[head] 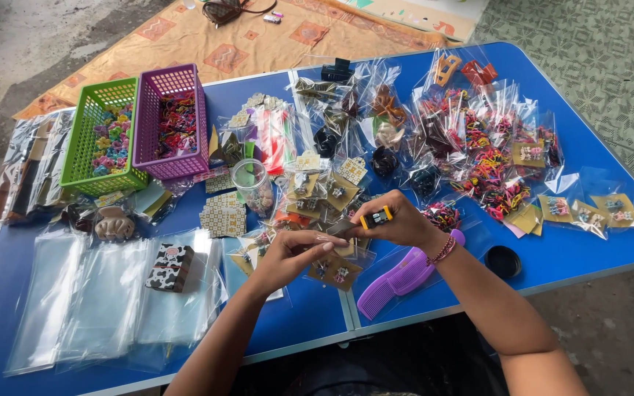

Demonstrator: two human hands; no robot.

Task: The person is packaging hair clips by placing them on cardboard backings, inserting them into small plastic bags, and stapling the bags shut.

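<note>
The right hand [398,220] is closing its fingers around a small yellow and black tool [374,218], which looks like a little cutter or stapler, though it is too small to tell for sure. It is holding the tool sideways, so the tip is pointing at the other hand. The left hand [291,253] is pinching a small brown card [340,229] between the thumb and the fingers, and it is lifting the card just above the table so the tool can meet its edge. The card is flat and tan, and most of it is hiding behind the fingers. Both hands are hovering over the middle of the blue folding table [566,249], near its front edge. Right under them more brown cards with tiny clips [335,271] are lying in clear bags. A purple comb [398,282] is resting just beside the right wrist, close enough to grab. A pile of empty clear bags [104,301] is lying flat on the left, with a small cow-print box [170,268] on top. A green basket [100,136] and a purple basket [172,121] are standing side by side at the back, keeping colourful hair bits together. Bags of bright hair ties [493,176] are spreading over the right side.
</note>
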